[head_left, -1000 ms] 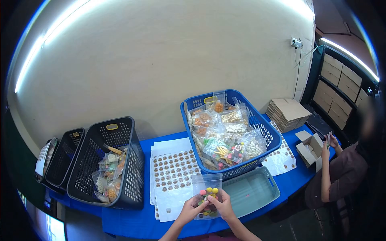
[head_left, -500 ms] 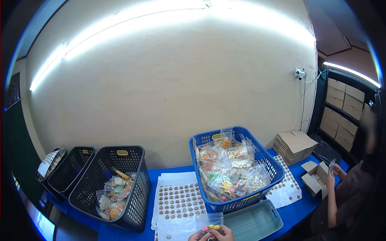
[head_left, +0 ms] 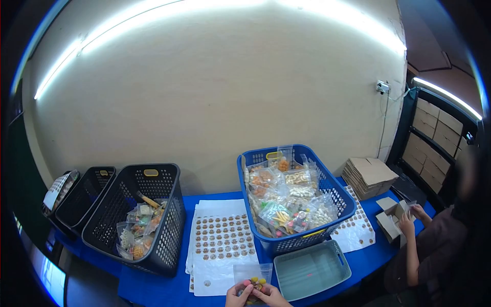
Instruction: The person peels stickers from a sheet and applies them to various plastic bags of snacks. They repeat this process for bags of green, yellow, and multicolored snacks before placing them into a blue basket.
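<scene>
A clear plastic bag with pink, yellow and dark round pieces in its lower part is at the bottom centre. My left hand grips it from the left, its thumb on the front. From the other side, my right hand holds the same bag with fingers bent against it. Behind the bag lie white sheets with rows of round brown stickers. A grey-green tray sits just to the right of my hands.
A blue basket full of snack bags stands behind the tray. Black baskets are at the left, one holding snack bags. Flattened cardboard is stacked at the right, near an open carton where another person works.
The view has tilted down, so the table and baskets appear higher. My hands remain on the bag, and more of both shows. The other person's hands stay by the open carton.
</scene>
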Motion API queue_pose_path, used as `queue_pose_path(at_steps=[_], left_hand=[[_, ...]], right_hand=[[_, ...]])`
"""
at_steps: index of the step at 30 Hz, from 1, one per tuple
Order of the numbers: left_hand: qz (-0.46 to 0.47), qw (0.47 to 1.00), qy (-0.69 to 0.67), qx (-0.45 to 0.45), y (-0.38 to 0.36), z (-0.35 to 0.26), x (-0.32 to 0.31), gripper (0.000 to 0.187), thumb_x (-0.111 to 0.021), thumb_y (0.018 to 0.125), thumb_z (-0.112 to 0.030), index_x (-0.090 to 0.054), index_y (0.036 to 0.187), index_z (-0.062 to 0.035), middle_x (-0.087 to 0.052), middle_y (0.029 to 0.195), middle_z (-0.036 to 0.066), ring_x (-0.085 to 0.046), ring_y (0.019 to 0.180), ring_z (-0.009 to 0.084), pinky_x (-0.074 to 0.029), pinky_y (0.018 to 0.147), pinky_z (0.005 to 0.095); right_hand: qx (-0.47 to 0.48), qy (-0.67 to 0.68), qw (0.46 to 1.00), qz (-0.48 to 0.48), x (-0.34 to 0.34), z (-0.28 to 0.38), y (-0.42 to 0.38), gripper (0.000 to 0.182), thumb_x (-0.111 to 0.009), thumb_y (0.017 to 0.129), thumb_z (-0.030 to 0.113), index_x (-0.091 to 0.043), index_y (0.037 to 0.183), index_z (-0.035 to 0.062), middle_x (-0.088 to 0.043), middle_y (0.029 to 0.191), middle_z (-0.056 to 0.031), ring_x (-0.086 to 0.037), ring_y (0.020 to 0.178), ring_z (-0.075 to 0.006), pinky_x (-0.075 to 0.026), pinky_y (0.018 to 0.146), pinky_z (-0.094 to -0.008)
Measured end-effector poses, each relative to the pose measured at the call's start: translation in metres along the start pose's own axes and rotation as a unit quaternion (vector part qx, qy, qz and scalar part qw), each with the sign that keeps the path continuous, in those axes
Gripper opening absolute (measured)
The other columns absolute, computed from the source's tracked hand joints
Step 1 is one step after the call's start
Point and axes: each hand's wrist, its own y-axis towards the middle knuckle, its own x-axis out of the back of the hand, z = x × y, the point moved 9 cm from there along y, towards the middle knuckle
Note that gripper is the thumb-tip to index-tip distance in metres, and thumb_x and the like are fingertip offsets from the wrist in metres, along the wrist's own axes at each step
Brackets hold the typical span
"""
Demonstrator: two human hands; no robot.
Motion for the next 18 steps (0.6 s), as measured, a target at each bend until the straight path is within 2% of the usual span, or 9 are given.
queue_pose_path(at_steps=[1, 2, 5, 6, 10, 13, 16, 18], left_hand=[[0.014, 0.999, 0.048, -0.005, 0.000, -0.014, -0.005, 0.024, -0.058, 0.081, -0.017, -0.055, 0.099, -0.0012, -0.059, 0.083, 0.003, -0.054, 0.070, 0.0082, -0.044, 0.060, 0.0194], [0.060, 0.998, -0.011, -0.016, -0.006, -0.032, -0.017, 0.025, -0.059, 0.080, -0.018, -0.055, 0.098, -0.0008, -0.059, 0.085, 0.004, -0.052, 0.074, 0.0076, -0.043, 0.063, 0.0198], [0.044, 0.994, -0.088, -0.039, -0.009, -0.037, -0.029, 0.018, -0.062, 0.076, -0.015, -0.058, 0.088, -0.0015, -0.059, 0.076, 0.005, -0.052, 0.065, 0.0101, -0.042, 0.057, 0.0224], [0.091, 0.996, -0.020, 0.013, -0.012, -0.038, -0.032, 0.028, -0.056, 0.081, -0.013, -0.052, 0.103, 0.0039, -0.059, 0.093, 0.008, -0.056, 0.081, 0.0115, -0.045, 0.074, 0.0241], [0.089, 0.994, -0.056, -0.003, -0.005, -0.037, -0.038, 0.021, -0.054, 0.083, -0.013, -0.055, 0.097, 0.0033, -0.060, 0.088, 0.008, -0.057, 0.078, 0.0121, -0.045, 0.071, 0.0239], [0.083, 0.994, -0.070, -0.013, -0.005, -0.048, -0.046, 0.020, -0.053, 0.083, -0.013, -0.056, 0.095, 0.0026, -0.061, 0.087, 0.007, -0.057, 0.077, 0.0113, -0.045, 0.069, 0.0231], [0.082, 0.994, -0.070, -0.002, -0.007, -0.049, -0.058, 0.020, -0.054, 0.083, -0.014, -0.056, 0.094, 0.0021, -0.060, 0.087, 0.006, -0.056, 0.077, 0.0107, -0.045, 0.067, 0.0226], [0.096, 0.992, -0.078, 0.005, -0.004, -0.047, -0.065, 0.020, -0.054, 0.083, -0.014, -0.056, 0.095, 0.0017, -0.060, 0.087, 0.006, -0.056, 0.078, 0.0101, -0.045, 0.067, 0.0225]], right_hand=[[-0.030, 0.028, 0.999, 0.015, -0.003, -0.005, -0.004, 0.024, -0.056, 0.082, 0.016, -0.053, 0.099, -0.0012, -0.057, 0.087, -0.0017, -0.054, 0.077, -0.0087, -0.045, 0.065, -0.0209], [-0.002, -0.007, 1.000, 0.003, 0.008, -0.022, -0.001, 0.022, -0.055, 0.082, 0.015, -0.054, 0.097, -0.0013, -0.056, 0.082, -0.0001, -0.053, 0.073, -0.0077, -0.045, 0.063, -0.0205], [0.045, -0.028, 0.998, -0.017, 0.008, 0.022, -0.012, 0.018, -0.054, 0.083, 0.015, -0.056, 0.091, -0.0014, -0.056, 0.077, 0.0002, -0.052, 0.069, -0.0068, -0.044, 0.060, -0.0199], [0.048, -0.028, 0.998, -0.031, 0.008, 0.037, -0.016, 0.014, -0.057, 0.081, 0.012, -0.058, 0.085, -0.0015, -0.057, 0.074, -0.0012, -0.052, 0.067, -0.0069, -0.043, 0.058, -0.0209], [0.030, -0.060, 0.998, 0.005, 0.015, 0.030, -0.014, 0.026, -0.057, 0.082, 0.015, -0.054, 0.101, -0.0020, -0.059, 0.083, -0.0018, -0.055, 0.075, -0.0070, -0.044, 0.067, -0.0197], [0.034, -0.003, 0.999, 0.013, 0.012, 0.043, -0.016, 0.025, -0.056, 0.082, 0.015, -0.054, 0.101, -0.0020, -0.059, 0.083, -0.0014, -0.055, 0.075, -0.0068, -0.044, 0.067, -0.0196], [0.050, -0.038, 0.998, 0.005, 0.025, 0.038, -0.016, 0.025, -0.055, 0.083, 0.014, -0.054, 0.102, -0.0016, -0.059, 0.084, -0.0014, -0.055, 0.075, -0.0066, -0.044, 0.066, -0.0195], [0.039, -0.005, 0.999, -0.006, 0.032, 0.038, -0.017, 0.023, -0.054, 0.083, 0.013, -0.054, 0.101, -0.0010, -0.059, 0.084, -0.0013, -0.054, 0.075, -0.0066, -0.044, 0.066, -0.0195]])
